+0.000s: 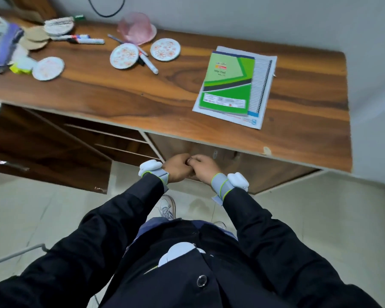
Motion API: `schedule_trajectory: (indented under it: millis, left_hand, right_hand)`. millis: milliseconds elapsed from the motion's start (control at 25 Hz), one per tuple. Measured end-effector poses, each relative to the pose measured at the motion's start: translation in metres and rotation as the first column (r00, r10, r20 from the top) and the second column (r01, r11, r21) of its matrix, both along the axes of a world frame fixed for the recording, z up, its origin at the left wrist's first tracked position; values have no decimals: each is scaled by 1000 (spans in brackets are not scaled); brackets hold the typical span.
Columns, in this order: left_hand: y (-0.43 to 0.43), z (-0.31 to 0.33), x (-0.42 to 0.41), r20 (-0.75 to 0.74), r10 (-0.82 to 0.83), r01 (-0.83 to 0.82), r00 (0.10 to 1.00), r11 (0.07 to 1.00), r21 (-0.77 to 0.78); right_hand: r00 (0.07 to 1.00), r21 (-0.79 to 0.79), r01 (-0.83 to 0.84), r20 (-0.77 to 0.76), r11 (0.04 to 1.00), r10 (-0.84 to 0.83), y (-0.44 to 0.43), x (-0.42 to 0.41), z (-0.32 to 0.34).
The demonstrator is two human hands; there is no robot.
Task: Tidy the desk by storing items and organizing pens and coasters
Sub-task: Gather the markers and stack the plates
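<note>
My left hand and my right hand meet below the front edge of the wooden desk, fingers curled against each other; whether they hold anything is hidden. On the desk lie a green slip pad on a spiral notebook, three white flowered coasters, markers and an upturned pink mesh pen holder.
A cabinet door stands open at the lower left, showing shelves. More coasters, beige round mats, yellow sticky notes and stacked books crowd the desk's far left. The wall is close on the right.
</note>
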State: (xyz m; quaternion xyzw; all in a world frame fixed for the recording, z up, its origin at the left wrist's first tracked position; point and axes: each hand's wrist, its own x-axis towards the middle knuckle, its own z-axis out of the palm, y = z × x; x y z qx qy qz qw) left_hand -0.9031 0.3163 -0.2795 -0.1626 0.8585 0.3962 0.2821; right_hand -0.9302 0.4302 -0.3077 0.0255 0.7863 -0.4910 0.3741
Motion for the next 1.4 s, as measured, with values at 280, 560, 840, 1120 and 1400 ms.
schedule_trajectory:
  millis: [280, 560, 840, 1120, 1400]
  left_hand:
    - [-87, 30, 43, -295, 393, -398, 871, 916, 48]
    - [-168, 59, 43, -484, 528, -510, 698, 841, 182]
    - [-284, 67, 39, -545, 501, -434, 673, 863, 257]
    - [-351, 68, 5, -540, 478, -355, 693, 878, 321]
    - [-403, 61, -52, -533, 535, -418, 656, 845, 333]
  right_hand:
    - [956, -115, -232, -211, 966, 204, -105, 8, 48]
    - [860, -70, -304, -449, 950, 242, -197, -7, 86]
    - [844, -93, -231, -515, 968, 152, -308, -7, 100]
    - [869, -119, -151, -488, 981, 74, -367, -32, 106]
    - [852, -86, -243, -494, 966, 170, -418, -96, 101]
